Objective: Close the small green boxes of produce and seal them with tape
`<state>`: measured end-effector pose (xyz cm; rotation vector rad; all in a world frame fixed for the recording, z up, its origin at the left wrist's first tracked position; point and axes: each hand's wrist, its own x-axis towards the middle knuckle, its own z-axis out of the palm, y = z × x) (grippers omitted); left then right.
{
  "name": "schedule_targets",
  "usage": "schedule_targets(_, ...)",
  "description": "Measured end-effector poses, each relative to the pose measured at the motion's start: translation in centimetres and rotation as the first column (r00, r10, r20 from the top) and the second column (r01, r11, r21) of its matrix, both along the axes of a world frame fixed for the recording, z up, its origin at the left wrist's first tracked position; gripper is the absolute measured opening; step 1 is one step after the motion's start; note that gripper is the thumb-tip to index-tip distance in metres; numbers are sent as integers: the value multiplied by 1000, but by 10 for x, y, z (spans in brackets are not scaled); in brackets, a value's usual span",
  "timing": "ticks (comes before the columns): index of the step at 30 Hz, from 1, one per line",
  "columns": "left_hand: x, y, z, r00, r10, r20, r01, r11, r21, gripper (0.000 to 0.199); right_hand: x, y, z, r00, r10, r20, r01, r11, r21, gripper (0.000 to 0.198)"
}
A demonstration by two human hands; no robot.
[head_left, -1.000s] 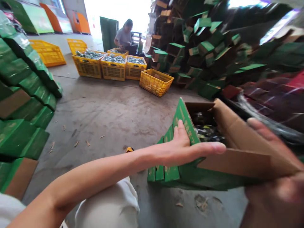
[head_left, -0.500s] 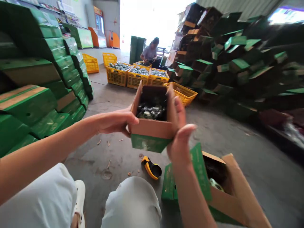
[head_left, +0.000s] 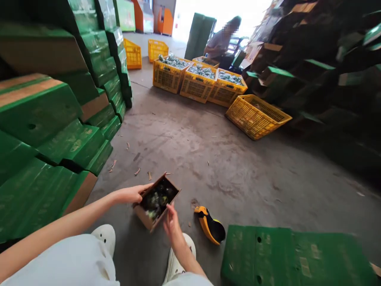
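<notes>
Between my two hands is a small open-topped cardboard box (head_left: 145, 219), brown along its edges, tilted low above the floor near my shoes. Dark and pale green pieces lie inside it; blur keeps me from telling their kind. My left hand (head_left: 131, 194) grips the box's left side, thumb over the rim. Against the right side press the fingers of my right hand (head_left: 172, 224). Right of the box, a yellow-and-black hand tool (head_left: 208, 225), resembling a tape dispenser, lies on the floor. Beyond it is a green carton (head_left: 274, 254), partly cut off by the frame's bottom.
Stacked green cartons (head_left: 32, 123) line the left, with more cartons (head_left: 315, 71) piled at right. Yellow crates (head_left: 168, 79) filled with small wrapped pieces stand ahead, where a person (head_left: 218, 41) sits behind them. Another yellow crate (head_left: 253, 119) tilts nearer me. Scraps (head_left: 137, 171) litter the concrete floor.
Both hands have brought the box down and to the left, from raised in front of me to low by my shoes, and turned it. My view has shifted too.
</notes>
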<state>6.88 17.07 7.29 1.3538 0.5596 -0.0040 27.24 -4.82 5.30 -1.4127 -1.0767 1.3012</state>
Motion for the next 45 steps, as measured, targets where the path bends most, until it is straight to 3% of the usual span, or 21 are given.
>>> schedule_targets(3,-23,-11,-36,994,93,58,-95,995,30,93,6,-11,-3,994,104,46,-98,990,-101,67)
schedule_targets(5,-41,-22,-40,986,161,34,-161,987,-1,83,22,6,9,970,37,239,-14,995,-100,51)
schedule_targets(7,-59,-33,-36,969,229,-95,-235,971,-52,79,40,40,22,844,-144,516,138,989,51,44)
schedule_targets(9,-74,-44,-31,932,269,-241,-296,951,-84,88,52,78,29,697,-198,690,99,978,181,39)
schedule_targets(11,-82,-56,-29,905,284,-318,-328,940,-95,108,53,109,30,579,-27,815,-57,996,73,33)
schedule_targets(13,-80,-67,-32,889,320,-329,-371,922,-106,123,46,122,29,429,188,883,-137,980,-142,27)
schedule_targets(15,-70,-75,-39,865,393,-313,-446,887,-121,122,36,115,27,307,310,900,-92,951,-296,26)
schedule_targets(17,-60,-80,-47,821,487,-299,-532,842,-90,115,28,92,26,265,355,896,-23,932,-362,28)
schedule_targets(20,-51,-79,-62,724,616,-310,-642,767,25,107,19,48,24,335,375,864,-3,918,-397,32)
schedule_targets(23,-48,-75,-76,726,608,-322,-627,777,52,98,19,23,16,472,279,836,18,945,-326,28)
schedule_targets(26,-44,-74,-83,727,573,-379,-619,785,-1,87,25,24,2,607,150,780,116,955,-274,22)
schedule_targets(29,-38,-76,-80,675,592,-441,-673,738,-40,84,31,36,-12,728,101,678,206,911,-357,45)
schedule_targets(32,-31,-72,-73,641,601,-477,-702,711,-47,83,39,48,-24,814,123,568,184,872,-453,69)
schedule_targets(34,-27,-68,-69,635,598,-488,-701,712,-40,78,44,54,-28,871,171,462,103,854,-511,72)
schedule_targets(37,-21,-66,-62,634,614,-471,-702,712,-16,71,49,60,-29,909,241,340,-8,826,-563,69)
schedule_targets(40,-19,-71,-59,613,650,-449,-724,690,10,68,50,62,-31,915,258,309,-35,816,-577,74)
schedule_targets(45,-19,-78,-59,599,676,-429,-744,668,13,80,50,57,-42,920,237,311,-34,841,-540,73)
